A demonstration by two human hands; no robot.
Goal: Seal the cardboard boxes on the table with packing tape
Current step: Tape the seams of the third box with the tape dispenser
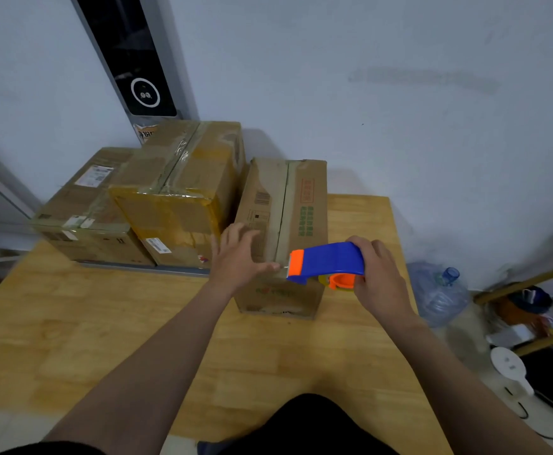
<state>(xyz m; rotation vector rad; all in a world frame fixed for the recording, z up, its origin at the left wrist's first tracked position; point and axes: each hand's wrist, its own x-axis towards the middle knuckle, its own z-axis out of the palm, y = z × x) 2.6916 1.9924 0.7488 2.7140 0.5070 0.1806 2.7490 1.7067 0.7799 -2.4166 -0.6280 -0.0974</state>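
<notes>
A wooden table point(104, 339) fills the lower frame, set against a pale wall point(367, 77). Three cardboard boxes stand at its far side. The low box point(84, 205) sits far left, with white labels on its top. The tall box point(183, 188) stands just beside it, wrapped in yellowish tape, with clear tape along its top seam. The near box point(285, 218) stands right of that, touching or nearly touching it. Its long axis runs away from the person toward the wall, and its top seam follows the same line. It is plain brown, with red and green print on the right flap and a barcode mark on the left flap. Print on its near face is too blurred to read.

The left hand point(240, 257) lies on the near box's top at the near left corner, fingers spread flat and the thumb reaching to the seam's near end. The right hand point(378, 274) is wrapped around the dispenser point(327, 262), fingers closed over its blue body. The dispenser lies crosswise to the seam, its orange nose pointing left at the box's near edge, close to the left thumb. Its tape roll is mostly hidden under the hand; only an orange hub and a yellowish sliver show. Whether tape is already on the seam cannot be told.

A water jug point(439, 293) lies on the floor to the right, beside blurred clutter.
</notes>
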